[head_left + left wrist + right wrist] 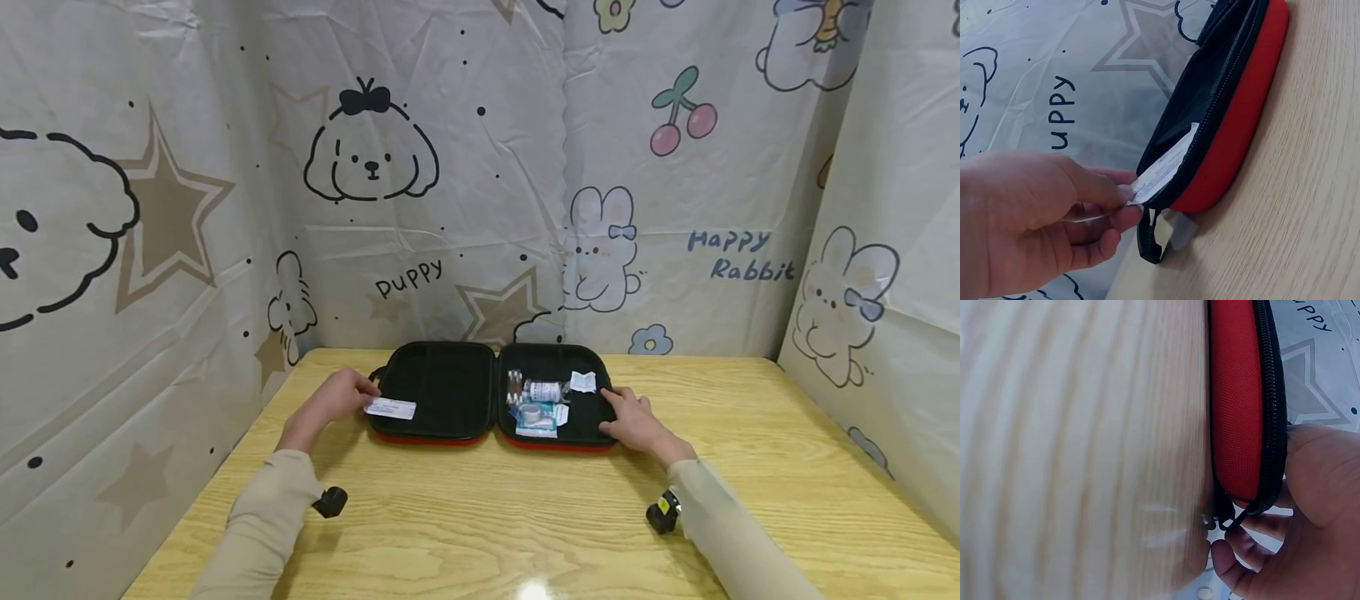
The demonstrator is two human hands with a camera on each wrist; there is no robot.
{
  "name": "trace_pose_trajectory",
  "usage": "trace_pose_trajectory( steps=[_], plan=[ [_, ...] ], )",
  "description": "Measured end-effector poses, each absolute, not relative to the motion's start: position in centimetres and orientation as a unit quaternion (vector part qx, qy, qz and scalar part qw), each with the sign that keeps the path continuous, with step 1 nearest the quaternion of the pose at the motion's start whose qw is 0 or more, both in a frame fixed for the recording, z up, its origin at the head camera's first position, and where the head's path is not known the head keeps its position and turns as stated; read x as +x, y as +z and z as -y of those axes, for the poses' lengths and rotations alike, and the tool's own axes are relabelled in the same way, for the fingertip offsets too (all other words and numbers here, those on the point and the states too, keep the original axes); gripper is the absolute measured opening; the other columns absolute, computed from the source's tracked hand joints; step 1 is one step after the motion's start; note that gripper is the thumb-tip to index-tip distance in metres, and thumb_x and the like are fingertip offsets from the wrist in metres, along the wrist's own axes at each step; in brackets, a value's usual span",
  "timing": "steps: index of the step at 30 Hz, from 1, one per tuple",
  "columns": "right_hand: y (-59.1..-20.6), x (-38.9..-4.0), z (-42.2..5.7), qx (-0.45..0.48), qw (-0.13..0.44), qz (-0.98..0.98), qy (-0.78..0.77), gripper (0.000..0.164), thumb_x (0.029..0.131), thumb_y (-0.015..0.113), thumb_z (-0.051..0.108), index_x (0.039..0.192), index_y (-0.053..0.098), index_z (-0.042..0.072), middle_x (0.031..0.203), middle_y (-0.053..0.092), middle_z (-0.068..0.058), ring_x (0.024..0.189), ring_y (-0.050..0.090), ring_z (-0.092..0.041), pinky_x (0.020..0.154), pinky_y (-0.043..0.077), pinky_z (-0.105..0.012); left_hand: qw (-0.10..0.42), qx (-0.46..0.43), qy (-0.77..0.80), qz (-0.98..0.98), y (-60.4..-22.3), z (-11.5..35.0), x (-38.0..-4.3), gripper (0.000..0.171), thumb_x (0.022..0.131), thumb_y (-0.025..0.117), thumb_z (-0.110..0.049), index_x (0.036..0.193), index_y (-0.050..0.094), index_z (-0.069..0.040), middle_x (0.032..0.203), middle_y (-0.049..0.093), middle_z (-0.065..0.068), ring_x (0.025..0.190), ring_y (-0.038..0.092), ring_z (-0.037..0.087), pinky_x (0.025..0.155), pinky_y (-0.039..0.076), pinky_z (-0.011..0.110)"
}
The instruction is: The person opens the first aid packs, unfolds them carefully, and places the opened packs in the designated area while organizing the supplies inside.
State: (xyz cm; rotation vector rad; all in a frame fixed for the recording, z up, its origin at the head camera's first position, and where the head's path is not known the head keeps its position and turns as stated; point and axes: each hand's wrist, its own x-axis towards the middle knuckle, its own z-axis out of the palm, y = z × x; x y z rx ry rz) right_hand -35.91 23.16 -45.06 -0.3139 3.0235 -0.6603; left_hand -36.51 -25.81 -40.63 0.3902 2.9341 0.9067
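A zip case (442,385), red outside and black inside, lies spread flat on the table. My left hand (341,395) pinches a white printed packet (392,408) between thumb and fingers; the packet's far end reaches over the rim into the left half. Beside that hand in the left wrist view is the black carry handle (1149,240). At the case's right edge, my right hand (637,421) grips the rim, with fingers curled near the zipper pull (1225,519). Part of the thumb is hidden behind the case in the right wrist view.
In the right half lie a wrapped white roll (544,391), a brown-and-silver strip (514,387), blue-green packets (536,423) and a small white packet (582,382). A printed cloth (465,208) hangs behind the wooden table (487,517) and along both sides.
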Motion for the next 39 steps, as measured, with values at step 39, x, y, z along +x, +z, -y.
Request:
trace_pose_trajectory(
  steps=[39],
  plan=[
    [-44.8,-35.6,-23.2,-0.123,-0.011,-0.969,-0.215,0.066,0.089,0.064,0.015,0.145,0.041,-0.01,0.147,0.033,-0.037,0.112,0.039,-0.048,0.1,0.036,-0.059,0.044,0.126,0.28,-0.951,-41.7,19.0,-37.0,0.04,0.096,0.054,-0.005,0.135,0.056,-0.002,0.109,0.068,0.015,0.092,0.062,0.021,0.088,0.051,0.041]
  ],
)
